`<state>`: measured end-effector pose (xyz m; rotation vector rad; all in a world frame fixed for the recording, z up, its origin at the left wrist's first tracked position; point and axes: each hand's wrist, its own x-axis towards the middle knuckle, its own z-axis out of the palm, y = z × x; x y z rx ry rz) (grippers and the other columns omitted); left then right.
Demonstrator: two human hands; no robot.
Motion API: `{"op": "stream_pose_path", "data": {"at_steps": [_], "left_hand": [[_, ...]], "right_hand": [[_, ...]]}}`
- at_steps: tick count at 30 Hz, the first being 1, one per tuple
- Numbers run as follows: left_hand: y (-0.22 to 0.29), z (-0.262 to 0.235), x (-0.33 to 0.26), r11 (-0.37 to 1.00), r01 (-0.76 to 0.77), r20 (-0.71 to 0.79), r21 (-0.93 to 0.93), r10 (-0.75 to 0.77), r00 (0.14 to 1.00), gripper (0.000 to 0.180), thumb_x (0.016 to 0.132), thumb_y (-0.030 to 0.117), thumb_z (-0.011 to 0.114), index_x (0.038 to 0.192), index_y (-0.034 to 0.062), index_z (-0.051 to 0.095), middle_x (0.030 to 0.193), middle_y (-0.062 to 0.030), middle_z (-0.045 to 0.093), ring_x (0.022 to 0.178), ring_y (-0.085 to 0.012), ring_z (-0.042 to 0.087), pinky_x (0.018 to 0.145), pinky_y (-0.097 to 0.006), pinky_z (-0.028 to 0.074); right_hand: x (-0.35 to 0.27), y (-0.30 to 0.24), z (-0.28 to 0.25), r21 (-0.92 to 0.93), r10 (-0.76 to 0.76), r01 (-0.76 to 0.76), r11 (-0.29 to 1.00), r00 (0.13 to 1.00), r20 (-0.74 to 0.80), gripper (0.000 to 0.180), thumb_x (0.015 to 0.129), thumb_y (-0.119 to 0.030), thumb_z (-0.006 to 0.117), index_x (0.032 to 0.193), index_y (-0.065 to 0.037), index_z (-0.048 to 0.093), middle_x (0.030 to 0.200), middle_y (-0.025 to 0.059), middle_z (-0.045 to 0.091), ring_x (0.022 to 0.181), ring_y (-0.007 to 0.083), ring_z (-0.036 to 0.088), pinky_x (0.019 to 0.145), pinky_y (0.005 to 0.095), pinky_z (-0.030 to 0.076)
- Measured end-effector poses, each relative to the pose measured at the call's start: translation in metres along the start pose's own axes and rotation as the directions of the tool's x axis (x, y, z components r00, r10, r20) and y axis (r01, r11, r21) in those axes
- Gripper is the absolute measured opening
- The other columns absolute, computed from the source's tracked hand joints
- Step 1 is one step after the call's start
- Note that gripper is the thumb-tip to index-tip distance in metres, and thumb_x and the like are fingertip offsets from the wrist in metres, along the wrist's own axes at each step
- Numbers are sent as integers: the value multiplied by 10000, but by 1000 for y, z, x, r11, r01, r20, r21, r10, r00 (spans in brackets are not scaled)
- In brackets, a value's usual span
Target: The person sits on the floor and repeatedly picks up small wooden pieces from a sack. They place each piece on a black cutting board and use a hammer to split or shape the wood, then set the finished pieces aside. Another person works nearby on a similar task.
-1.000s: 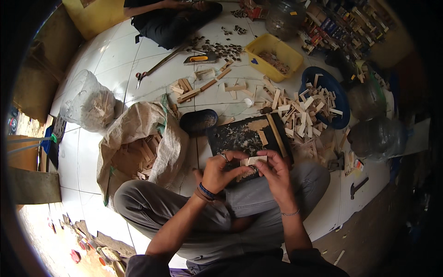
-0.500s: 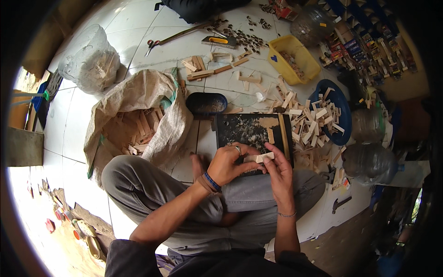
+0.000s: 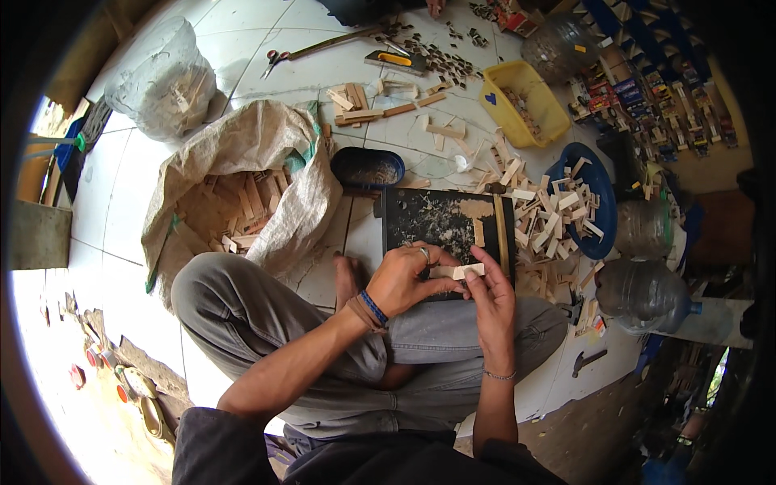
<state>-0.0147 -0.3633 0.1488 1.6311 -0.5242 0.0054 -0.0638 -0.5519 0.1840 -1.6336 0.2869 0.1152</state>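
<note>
Both my hands meet over my lap at the near edge of a black board (image 3: 404, 212) strewn with wood shavings. My left hand (image 3: 402, 279) pinches one end of a small pale wooden block (image 3: 469, 272) between thumb and fingers. At the other end, my right hand (image 3: 493, 295) grips it with the thumb on its face, index finger raised. A step shows along the block; whether it is one piece or two end to end, I cannot tell. Along the board's right side lies a hammer (image 3: 503, 230) with a wooden handle.
Right of the board, small wooden blocks (image 3: 546, 218) spill from a blue basin (image 3: 600, 202). A woven sack (image 3: 311, 194) of wood pieces stands left, near a dark blue oval tub (image 3: 343, 174). Beyond are a yellow tub (image 3: 546, 125), scissors (image 3: 275, 61) and a co-worker's hand (image 3: 436, 6).
The view has shifted slightly, and part of a co-worker's hand now shows at the top edge. My hands keep nearly the same hold on the wooden block.
</note>
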Motion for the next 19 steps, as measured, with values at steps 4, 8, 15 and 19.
{"op": "stream_pose_path", "data": {"at_steps": [4, 8, 15, 19], "left_hand": [[-2, 2, -1, 999, 41, 10, 9, -41, 999, 335, 805, 274, 884, 1008, 45, 746, 954, -125, 763, 903, -323, 724, 822, -401, 549], [-4, 5, -3, 997, 69, -5, -36, -69, 998, 346, 804, 286, 889, 1003, 45, 739, 931, -125, 752, 876, -325, 714, 793, -402, 547], [-6, 10, -5, 990, 112, -7, -84, -113, 994, 353, 796, 280, 898, 1006, 49, 732, 891, -121, 734, 851, -299, 704, 764, -389, 546], [-6, 9, -5, 988, 134, 4, -76, -134, 991, 350, 802, 282, 897, 1011, 53, 732, 894, -121, 735, 854, -295, 705, 762, -387, 549]], "right_hand": [[1, 0, -1, -13, -2, 2, 1000, 1000, 2, 464, 1045, -110, 655, 1490, -25, 554, 1121, 12, 684, 916, 39, 573, 759, 207, 468], [1, 1, -1, -11, 10, -10, 1000, 1000, -15, 468, 1042, -110, 660, 1491, -29, 555, 1125, 13, 684, 919, 41, 580, 758, 208, 472], [-2, 0, 0, -11, 18, -18, 1000, 1000, -19, 469, 1045, -122, 663, 1491, -27, 555, 1136, 16, 686, 944, 38, 594, 769, 208, 481], [-2, 0, -2, -25, 33, -33, 999, 999, -11, 477, 1045, -133, 668, 1499, -43, 552, 1149, 14, 686, 950, 39, 598, 788, 210, 489]]}}
